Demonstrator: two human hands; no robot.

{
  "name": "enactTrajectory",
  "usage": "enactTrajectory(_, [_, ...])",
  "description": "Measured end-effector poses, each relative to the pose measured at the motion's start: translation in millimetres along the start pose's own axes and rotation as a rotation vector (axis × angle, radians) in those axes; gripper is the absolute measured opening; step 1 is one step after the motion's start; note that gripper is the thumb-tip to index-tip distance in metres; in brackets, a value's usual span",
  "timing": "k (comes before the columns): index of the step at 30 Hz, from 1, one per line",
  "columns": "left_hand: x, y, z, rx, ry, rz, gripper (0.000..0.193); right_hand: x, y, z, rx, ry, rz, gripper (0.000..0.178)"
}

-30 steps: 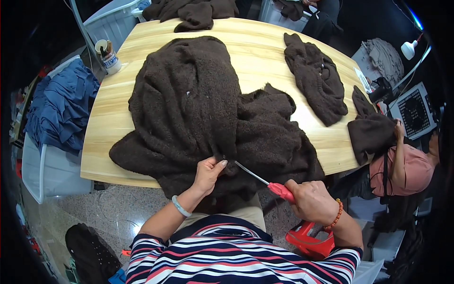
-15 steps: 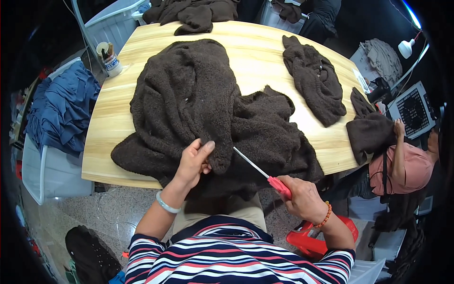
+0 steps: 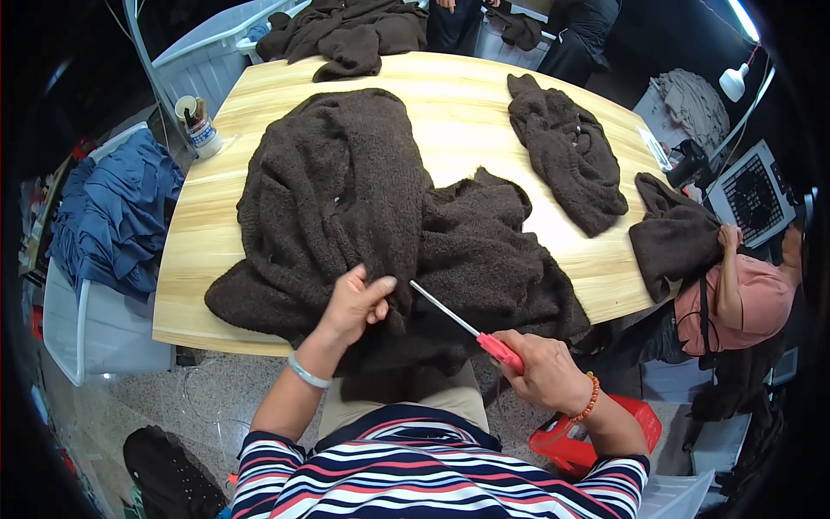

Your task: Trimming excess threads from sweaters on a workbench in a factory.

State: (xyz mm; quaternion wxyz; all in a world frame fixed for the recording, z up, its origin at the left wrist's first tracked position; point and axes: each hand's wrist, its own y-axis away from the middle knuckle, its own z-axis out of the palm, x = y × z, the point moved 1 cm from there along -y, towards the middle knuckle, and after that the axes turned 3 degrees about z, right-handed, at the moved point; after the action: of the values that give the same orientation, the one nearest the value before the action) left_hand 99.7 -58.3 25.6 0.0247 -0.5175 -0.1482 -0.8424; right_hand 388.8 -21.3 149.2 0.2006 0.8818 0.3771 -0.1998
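Note:
A bulky dark brown knitted garment [image 3: 346, 182] lies bunched across the near half of the table and hangs over its front edge. Thumb and fingers of my left hand [image 3: 354, 303] are closed on a narrow part of this knit near the front edge. My right hand [image 3: 546, 368] grips the red handle of a tool with a long, thin metal shaft [image 3: 450, 311]; its exact kind is unclear. The shaft points up and left. Its tip is right by the knit, just right of my left fingers; whether it touches the cloth I cannot tell.
More brown garments lie on the wooden table [image 3: 467, 104], at the far left and at the right [image 3: 571, 156]. A cup of tools [image 3: 201, 134] stands at the left edge. Beside the table is a bin of blue cloth [image 3: 117, 208]. At right, another person [image 3: 735, 303] handles brown cloth.
The shaft's tip has moved left, closer to my left fingers. My right hand has shifted slightly left, and my left hand keeps its hold on the knit.

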Motion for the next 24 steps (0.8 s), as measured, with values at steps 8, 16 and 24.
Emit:
enactTrajectory(8, [48,-50,-21,0.023,0.641,-0.062,0.027,-6,-13,-6,0.145,0.03,-0.126,0.033])
enactTrajectory(16, [17,-58,-13,0.099,0.499,0.128,0.01,-19,-35,-16,0.007,0.212,0.027,0.027])
enactTrajectory(24, [5,-57,-25,0.093,0.439,0.133,0.02,-22,-55,-9,-0.049,0.184,-0.058,0.029])
